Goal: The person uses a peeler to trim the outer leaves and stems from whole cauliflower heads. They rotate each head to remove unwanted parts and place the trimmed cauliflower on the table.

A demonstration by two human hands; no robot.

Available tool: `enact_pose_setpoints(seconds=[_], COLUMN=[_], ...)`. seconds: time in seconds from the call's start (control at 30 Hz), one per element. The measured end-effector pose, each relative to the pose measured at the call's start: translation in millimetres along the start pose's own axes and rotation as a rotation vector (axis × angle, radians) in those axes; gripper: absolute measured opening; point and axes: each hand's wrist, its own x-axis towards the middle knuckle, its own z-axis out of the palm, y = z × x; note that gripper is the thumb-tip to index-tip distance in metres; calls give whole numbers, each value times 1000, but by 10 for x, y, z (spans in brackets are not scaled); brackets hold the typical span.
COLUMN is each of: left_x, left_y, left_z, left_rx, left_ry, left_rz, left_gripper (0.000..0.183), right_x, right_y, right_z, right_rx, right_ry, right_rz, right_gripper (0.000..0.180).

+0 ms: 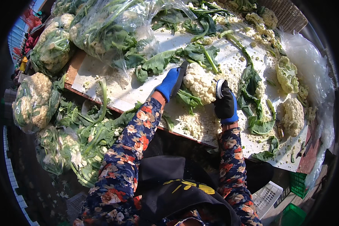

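Observation:
A trimmed cauliflower head (200, 83) lies on the white tabletop (121, 97) between my two gloved hands. My left hand (176, 80), in a blue and black glove, holds the head's left side. On the other side, my right hand (225, 104) is closed around a small object with a curved white rim (219, 88), close against the head. What this object is cannot be made out, as the glove hides most of it. Green leaves (189, 97) show under and beside the head. Pale crumbs (196, 125) of cauliflower lie around it.
Plastic-bagged cauliflowers (101, 34) are heaped at the upper left, with another bagged one (35, 101) below. Loose heads (292, 117) and long leaves (247, 84) lie at right. Clear plastic sheeting (308, 59) drapes over the right edge. Leaf waste (87, 141) piles beside the table; crates (267, 197) stand below.

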Motion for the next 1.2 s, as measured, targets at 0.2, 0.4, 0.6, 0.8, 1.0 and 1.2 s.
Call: enact_pose_setpoints(seconds=[0.2, 0.4, 0.6, 0.8, 1.0, 1.2], left_x=[-214, -489, -654, -444, -499, -562], left_y=[92, 424, 251, 231, 258, 98], left_z=[185, 457, 491, 474, 357, 635], left_rx=[-326, -219, -342, 141, -225, -102], left_ry=[93, -66, -382, -117, -311, 101], left_rz=[-18, 148, 161, 63, 8, 573], left_gripper=[25, 49, 41, 34, 48, 73], right_x=[-368, -424, -449, -500, -501, -529], right_y=[-287, -13, 168, 114, 171, 52], right_z=[673, -65, -468, -147, -283, 26], right_rx=[-311, 23, -358, -483, -541, -205], right_ry=[3, 387, 158, 333, 376, 376], right_rz=[-216, -154, -403, -273, -356, -221], right_gripper=[31, 43, 41, 54, 51, 41])
